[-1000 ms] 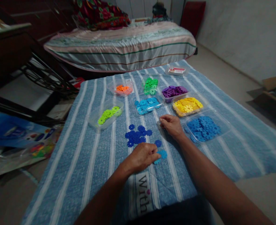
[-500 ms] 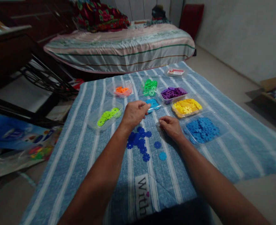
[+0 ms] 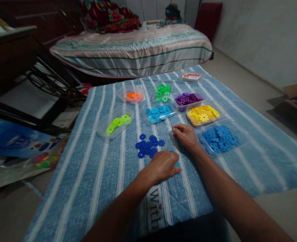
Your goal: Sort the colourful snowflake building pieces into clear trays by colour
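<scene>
My left hand [image 3: 165,165] is low over the cloth, thumb and forefinger apart on either side of a light blue snowflake disc [image 3: 177,164]. That disc is partly covered by the fingers, and whether they touch it I cannot tell. Just beyond the hand lies a loose pile of dark blue snowflake discs [image 3: 147,147]. My right hand [image 3: 185,136] rests on the cloth with its fingers curled together; anything inside them is hidden. It is nearest the tub of yellow discs [image 3: 204,115] and the tub of mid-blue discs [image 3: 220,139].
A clear tub of light blue discs [image 3: 160,113] stands beyond the pile. Around it are tubs with lime discs [image 3: 118,122], orange discs [image 3: 133,96], green discs [image 3: 163,92] and purple discs [image 3: 188,99]. A labelled clear box [image 3: 191,77] sits at the far edge. Behind is a bed [image 3: 135,50].
My left hand has moved from beside the light blue tub back toward me, down to the loose light blue disc. My right hand has stayed in place.
</scene>
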{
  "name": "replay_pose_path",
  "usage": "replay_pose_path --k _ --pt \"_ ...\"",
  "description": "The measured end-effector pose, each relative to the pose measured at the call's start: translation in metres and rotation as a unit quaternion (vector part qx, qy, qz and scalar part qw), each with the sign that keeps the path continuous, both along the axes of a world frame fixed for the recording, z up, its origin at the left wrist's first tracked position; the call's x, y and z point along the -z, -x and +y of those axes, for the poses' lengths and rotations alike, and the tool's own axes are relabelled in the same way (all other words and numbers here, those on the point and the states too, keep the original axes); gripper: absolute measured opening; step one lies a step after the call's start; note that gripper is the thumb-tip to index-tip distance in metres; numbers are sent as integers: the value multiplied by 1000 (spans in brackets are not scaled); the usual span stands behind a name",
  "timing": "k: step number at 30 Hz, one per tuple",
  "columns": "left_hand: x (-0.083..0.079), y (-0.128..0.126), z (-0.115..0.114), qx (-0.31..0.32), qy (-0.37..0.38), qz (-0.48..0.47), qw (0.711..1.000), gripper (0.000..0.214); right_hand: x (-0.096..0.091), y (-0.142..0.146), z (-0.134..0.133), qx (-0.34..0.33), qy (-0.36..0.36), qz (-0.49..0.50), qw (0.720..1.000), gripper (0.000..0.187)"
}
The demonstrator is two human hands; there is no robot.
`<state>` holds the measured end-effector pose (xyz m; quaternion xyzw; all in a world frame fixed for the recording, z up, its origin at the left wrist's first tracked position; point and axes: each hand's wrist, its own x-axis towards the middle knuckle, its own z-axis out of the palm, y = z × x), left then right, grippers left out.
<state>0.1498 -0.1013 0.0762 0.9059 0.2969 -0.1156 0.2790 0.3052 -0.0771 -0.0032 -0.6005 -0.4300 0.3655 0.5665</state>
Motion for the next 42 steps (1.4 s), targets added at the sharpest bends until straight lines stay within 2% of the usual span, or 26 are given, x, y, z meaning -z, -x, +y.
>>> replay_pose_path --k 3,6,12,15,17,20,23,24,26,28,32,36,39,42 --pt "4 -1 -9 3 -31 23 999 15 -3 0 -1 -2 3 -2 1000 17" --pt "3 -2 -9 -4 -21 34 999 13 -5 0 -2 -1 6 -1 1000 18" --pt "4 4 -2 -49 88 -8 995 15 -3 0 -2 3 4 -11 1000 18" --pt "5 8 3 -81 135 -61 986 16 -3 1 -2 2 3 -10 1000 19" --pt "2 9 10 -124 148 -109 975 16 -4 1 -2 2 2 -12 1000 19" --pt "-14 4 29 -231 140 -226 936 17 -7 1 -2 1 -1 -22 1000 18" --pt "-33 -1 54 -344 108 -359 861 18 -7 1 -2 -2 2 -19 1000 18" --pt "-37 -1 61 -366 93 -387 841 22 -7 1 -2 -2 3 -15 1000 18" --pt "-39 4 70 -387 60 -405 826 28 -5 1 -2 0 4 -8 1000 18" --pt "-30 16 72 -389 25 -384 837 29 -4 1 -2 -1 5 -9 1000 18" --pt "1 52 62 -375 -62 -280 881 22 -4 2 -3 -2 11 -10 1000 19" --pt "23 81 51 -346 -169 -215 898 23 -6 3 -4 4 14 2 1000 19" --pt "33 88 45 -311 -219 -189 905 32 -8 3 -6 12 16 -9 1000 20" --pt "43 85 39 -293 -221 -154 917 46 -8 4 -8 16 15 -26 999 22"
